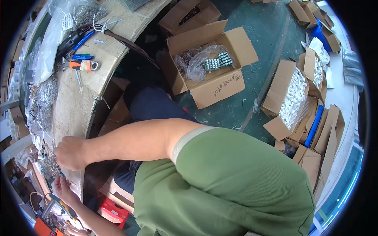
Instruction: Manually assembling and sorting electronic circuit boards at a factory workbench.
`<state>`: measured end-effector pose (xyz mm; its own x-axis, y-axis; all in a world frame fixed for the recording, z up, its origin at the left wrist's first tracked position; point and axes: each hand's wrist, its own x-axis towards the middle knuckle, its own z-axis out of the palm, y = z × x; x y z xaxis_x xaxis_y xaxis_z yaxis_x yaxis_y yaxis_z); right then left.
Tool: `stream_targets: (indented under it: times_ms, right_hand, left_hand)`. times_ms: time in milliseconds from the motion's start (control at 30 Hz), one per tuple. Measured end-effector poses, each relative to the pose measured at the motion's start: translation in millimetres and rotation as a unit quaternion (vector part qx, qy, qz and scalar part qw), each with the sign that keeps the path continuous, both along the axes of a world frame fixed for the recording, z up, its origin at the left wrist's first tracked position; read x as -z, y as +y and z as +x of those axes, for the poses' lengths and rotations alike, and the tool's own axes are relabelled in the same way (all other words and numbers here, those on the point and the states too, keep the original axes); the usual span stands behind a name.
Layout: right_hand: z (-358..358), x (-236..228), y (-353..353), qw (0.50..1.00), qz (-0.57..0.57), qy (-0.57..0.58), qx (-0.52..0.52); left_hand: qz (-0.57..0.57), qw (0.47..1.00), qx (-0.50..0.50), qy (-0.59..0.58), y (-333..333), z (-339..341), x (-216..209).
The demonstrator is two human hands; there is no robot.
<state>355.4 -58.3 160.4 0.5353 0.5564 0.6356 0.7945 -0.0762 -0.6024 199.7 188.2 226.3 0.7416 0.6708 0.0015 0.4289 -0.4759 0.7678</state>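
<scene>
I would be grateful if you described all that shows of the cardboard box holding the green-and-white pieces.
The cardboard box is brown, open on the green floor, flaps splayed outward, dark handwriting on the near side. Inside lie crumpled clear plastic and two green-and-white pieces. It sits right of the bench; whether it touches the open box behind is unclear.

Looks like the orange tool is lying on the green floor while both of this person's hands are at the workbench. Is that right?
Not quite: the orange tool lies on the workbench, as the head view shows. The left hand and right hand are indeed at the workbench.
</scene>
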Motion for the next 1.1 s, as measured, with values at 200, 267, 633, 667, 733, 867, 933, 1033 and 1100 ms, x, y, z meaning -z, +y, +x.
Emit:
stream_targets:
  times_ms: [200,267,633,667,733,867,933,1033,1100]
  right_hand:
    - [10.7,12.8,23.7,0.993,-0.084,0.048,-0.06]
    - [10.9,17.0,23.4,0.996,-0.064,0.039,-0.056]
    - [3.0,13.1,-7.0,0.99,0.135,-0.013,-0.036]
    - [0.6,12.1,-14.8,0.983,0.177,-0.024,-0.037]
    - [-1.9,27.4,-66.7,0.966,0.247,-0.065,-0.029]
    - [0.3,84.9,-198.3,0.984,0.158,0.073,0.041]
    - [-5.4,131.7,-250.7,0.961,0.106,0.22,0.128]
    - [-13.3,195.1,-305.6,0.9,-0.002,0.352,0.258]
    - [-22.5,204.6,-312.3,0.886,-0.08,0.386,0.245]
  left_hand:
    - [0.039,0.998,-0.021,0.05,71.4,-7.5,25.0]
    - [0.096,0.993,-0.012,0.073,82.8,-5.0,19.6]
    - [0.409,0.893,0.025,0.187,147.0,-14.2,11.2]
    - [0.436,0.878,0.027,0.196,153.6,-18.6,11.3]
    - [0.434,0.882,0.026,0.182,142.8,-8.9,13.2]
    - [0.44,0.889,0.038,0.119,70.3,41.6,-10.1]
    - [0.412,0.901,0.102,0.086,38.8,63.4,-7.2]
    - [0.397,0.896,0.193,0.043,-27.9,102.9,2.8]
    - [0.36,0.889,0.281,-0.028,-61.8,119.2,19.4]
